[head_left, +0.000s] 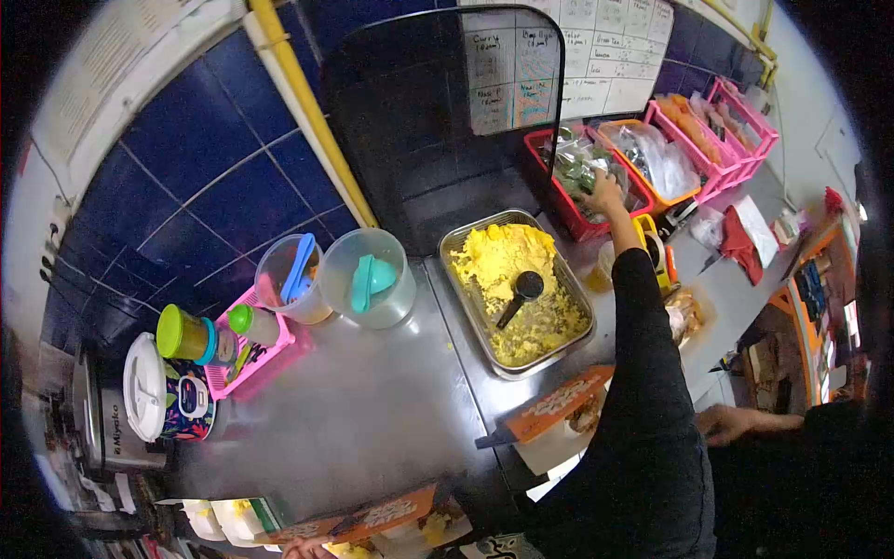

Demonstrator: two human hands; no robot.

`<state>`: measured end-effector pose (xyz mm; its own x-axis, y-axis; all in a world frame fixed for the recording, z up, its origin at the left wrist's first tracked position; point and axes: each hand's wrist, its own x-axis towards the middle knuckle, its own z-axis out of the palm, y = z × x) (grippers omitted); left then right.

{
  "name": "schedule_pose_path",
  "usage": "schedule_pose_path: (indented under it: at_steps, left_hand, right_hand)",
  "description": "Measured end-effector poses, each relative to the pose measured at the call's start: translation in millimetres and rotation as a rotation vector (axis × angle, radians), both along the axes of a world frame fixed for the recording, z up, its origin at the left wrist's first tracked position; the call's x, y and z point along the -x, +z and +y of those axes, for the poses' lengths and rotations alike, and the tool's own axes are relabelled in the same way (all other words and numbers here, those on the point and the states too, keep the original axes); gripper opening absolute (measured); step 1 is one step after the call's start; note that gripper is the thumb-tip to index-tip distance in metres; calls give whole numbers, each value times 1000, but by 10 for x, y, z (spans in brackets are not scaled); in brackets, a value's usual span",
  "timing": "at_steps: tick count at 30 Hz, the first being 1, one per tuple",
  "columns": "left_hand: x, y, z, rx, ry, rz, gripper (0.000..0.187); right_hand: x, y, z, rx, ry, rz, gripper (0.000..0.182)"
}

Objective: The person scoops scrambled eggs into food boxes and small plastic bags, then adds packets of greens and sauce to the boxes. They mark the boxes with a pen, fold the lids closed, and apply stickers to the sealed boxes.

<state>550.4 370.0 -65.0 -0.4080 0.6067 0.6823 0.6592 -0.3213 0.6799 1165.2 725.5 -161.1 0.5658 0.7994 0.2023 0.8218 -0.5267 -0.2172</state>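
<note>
At the back right, my right hand (605, 193) reaches into a red basket (590, 230), its fingers closing on a clear plastic bag of green leaves (573, 174); some fingertips are hidden. My left hand (305, 549) is cut off by the bottom edge. Its fingers curl at the side of an open orange and white food box (391, 518) with yellow food inside. Beneath my right forearm stands another open food box (557, 410) with browned food. A steel tray (585, 328) holds yellow crumbly food (503, 252), with a black scoop (528, 285) lying on it.
Two clear tubs (396, 307) with blue and teal scoops stand by the tiled wall. Left are a pink basket (270, 359) and a rice cooker (191, 396). Orange and pink baskets (694, 193) line the back right. Another person's hand (731, 424) is at right.
</note>
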Motion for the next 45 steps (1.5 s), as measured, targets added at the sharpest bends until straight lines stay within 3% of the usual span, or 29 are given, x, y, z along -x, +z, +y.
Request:
schedule_pose_path:
  at_steps: [3, 5, 6, 7, 10, 11, 13, 15, 16, 17, 18, 20, 22, 24, 26, 29, 31, 32, 33, 35, 36, 37, 39, 41, 43, 45]
  left_hand:
    - [-108, 7, 36, 16, -17, 36, 31]
    - [-197, 2, 71, 25, -37, 34, 31]
    - [-234, 11, 77, 34, -62, 16, 31]
    - [-274, 29, 82, 35, -61, 20, 31]
    - [-336, 78, 88, 54, -8, 49, 32]
    - [-294, 54, 77, 51, -1, 46, 32]
    - [-232, 32, 50, 37, -23, 14, 31]
    - [-271, 86, 56, 37, -38, -31, 30]
    - [-324, 146, 109, 10, -72, -69, 30]
    - [-328, 184, 122, -19, -107, -108, 30]
    - [-283, 163, 107, -2, -78, -120, 32]
    - [-210, 127, 108, 4, -153, -213, 30]
    - [-133, 129, 154, -86, -329, -243, 33]
    - [-25, 66, 62, -6, -187, -216, 35]
    - [200, 147, -18, -13, -369, -69, 36]
    - [453, 335, -216, 202, -632, -559, 37]
    - [676, 481, -280, 389, -851, -824, 42]
    - [786, 515, -346, 464, -964, -994, 43]
    - [968, 449, -470, 456, -949, -997, 43]
    - [1327, 224, -700, 585, -1067, -1337, 52]
    - [1437, 290, -766, 669, -919, -1109, 59]
    - [1620, 248, -844, 651, -909, -1108, 59]
    - [1983, 147, -991, 852, -800, -927, 55]
    - [2217, 165, -1120, 1000, -741, -936, 48]
    - [2408, -46, -1238, 1026, -794, -791, 38]
    - [2480, -135, -1254, 971, -824, -760, 33]
  right_hand:
    - [-24, -76, 210, 109, -64, 25, 77]
    - [-168, -297, 320, 118, 43, 51, 67]
    - [-171, -281, 331, 98, 30, -11, 52]
    - [-191, -247, 300, 100, 31, -7, 52]
    - [-340, -135, 222, -213, 167, 11, 28]
    - [-410, -108, 207, -216, 174, 9, 28]
    - [-472, -11, 143, -443, 29, 151, 21]
    - [-406, 156, 49, -779, -174, 656, 17]
    - [-576, 136, 133, -873, -105, 518, 19]
    - [-753, 120, 133, -868, -227, 810, 25]
    - [-621, 347, 10, -938, -162, 945, 29]
    - [-282, 841, -257, -1016, -77, 1068, 34]
    - [166, 1328, -559, -1075, 268, 1372, 31]
    - [693, 1763, -902, -987, 338, 1373, 30]
    - [1505, 2101, -1364, -847, 468, 1399, 30]
    - [3067, 2345, -2267, -628, 661, 1427, 33]
    - [3993, 2130, -2697, -426, 774, 1335, 34]
    - [4533, 2055, -2993, -396, 695, 1436, 34]
    - [4846, 1800, -3102, -333, 998, 1411, 31]
    - [5667, 1499, -3516, -189, 913, 1572, 28]
    - [5978, 1401, -3674, -180, 922, 1530, 27]
    - [6227, 1299, -3815, -172, 931, 1490, 27]
    - [6560, 986, -4033, -178, 833, 1592, 25]
    - [6681, 931, -4213, -147, 790, 1579, 23]
    - [6701, 797, -4364, -190, 498, 1898, 22]
    - [6568, 769, -4470, -277, 328, 1945, 24]
